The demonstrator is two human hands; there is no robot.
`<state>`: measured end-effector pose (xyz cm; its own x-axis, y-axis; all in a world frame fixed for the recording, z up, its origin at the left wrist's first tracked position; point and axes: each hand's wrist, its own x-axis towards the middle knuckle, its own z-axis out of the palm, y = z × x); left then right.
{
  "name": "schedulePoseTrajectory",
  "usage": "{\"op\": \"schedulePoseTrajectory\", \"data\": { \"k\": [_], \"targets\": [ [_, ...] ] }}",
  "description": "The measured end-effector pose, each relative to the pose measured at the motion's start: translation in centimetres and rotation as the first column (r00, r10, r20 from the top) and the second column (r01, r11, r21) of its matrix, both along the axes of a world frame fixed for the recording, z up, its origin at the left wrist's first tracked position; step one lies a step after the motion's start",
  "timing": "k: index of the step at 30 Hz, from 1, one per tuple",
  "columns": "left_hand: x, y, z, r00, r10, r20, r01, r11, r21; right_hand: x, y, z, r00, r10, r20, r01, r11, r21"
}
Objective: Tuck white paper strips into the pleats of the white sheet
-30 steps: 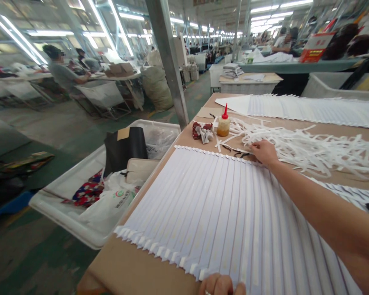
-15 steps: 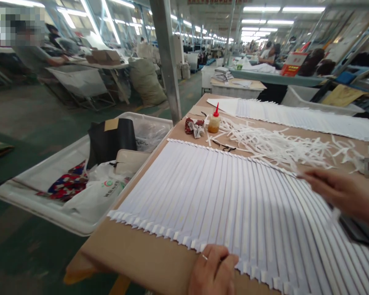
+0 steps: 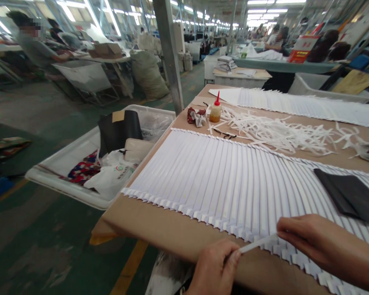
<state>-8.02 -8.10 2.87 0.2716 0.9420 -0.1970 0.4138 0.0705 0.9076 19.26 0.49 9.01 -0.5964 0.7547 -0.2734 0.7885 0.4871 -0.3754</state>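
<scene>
The factory hall runs off under strip lights, and in front lies a table covered in brown cardboard (image 3: 150, 223). A pleated white sheet (image 3: 221, 176) fills the middle of the view, its near edge running toward 5 o'clock. A thin white strip (image 3: 258, 243) spans the space between the hands, just off the table's near side. The left hand (image 3: 215, 266) at 6 o'clock pinches one end, its closed fingers hiding the tip, while the right hand (image 3: 313, 241) at 4 o'clock grips the other end; both arms are cut off by the frame. Compared with the earlier frame, the right hand has dropped from the sheet's far edge to meet the left, and a black pad (image 3: 349, 196) at 3 o'clock now shows almost whole on the pleats — only its right end runs to the frame. At 1 o'clock lies a heap of white scraps (image 3: 273, 135); at 12 o'clock stand a red-nozzled bottle (image 3: 215, 112) and a crumpled wrapper (image 3: 196, 116). A white bin (image 3: 80, 180) sits at 9 o'clock, its contents partly hidden under bags.
</scene>
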Motion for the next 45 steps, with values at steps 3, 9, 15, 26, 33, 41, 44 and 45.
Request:
{"op": "schedulePoseTrajectory", "data": {
  "k": [3,9,15,26,33,41,44,45],
  "targets": [
    [0.0,-0.4,-0.1,0.997,0.035,-0.072,-0.041,0.996,-0.080,-1.2,0.2,-1.5,0.990,0.084,0.115,-0.101,0.983,0.151],
    [1.0,0.0,0.5,0.992,0.128,0.010,-0.127,0.989,-0.071,-6.9,-1.2,-2.1,0.955,0.210,-0.210,-0.180,0.971,0.155],
    [0.1,0.2,0.1,0.966,0.223,0.131,-0.184,0.948,-0.260,-8.7,0.5,-2.2,0.970,-0.036,-0.239,-0.034,0.958,-0.284],
    [-3.1,-0.7,0.0,0.955,0.227,-0.191,-0.202,0.969,0.139,-12.7,5.8,-3.1,0.987,0.149,0.059,-0.144,0.987,-0.076],
    [-3.5,0.1,-0.7,0.902,0.223,-0.368,-0.045,0.899,0.435,-13.2,7.4,-3.3,0.974,0.175,0.141,-0.178,0.984,0.004],
    [-3.4,2.1,-0.9,0.848,0.195,-0.493,0.109,0.846,0.522,-13.3,8.3,-3.5,0.971,0.199,0.134,-0.203,0.979,0.021],
    [-3.1,2.7,-1.2,0.820,0.199,-0.537,0.143,0.836,0.529,-13.5,8.5,-3.5,0.968,0.205,0.144,-0.210,0.978,0.017],
    [-2.9,2.9,-1.3,0.806,0.200,-0.557,0.153,0.839,0.522,-13.5,8.5,-3.5,0.968,0.205,0.146,-0.210,0.977,0.020]
  ]
}}
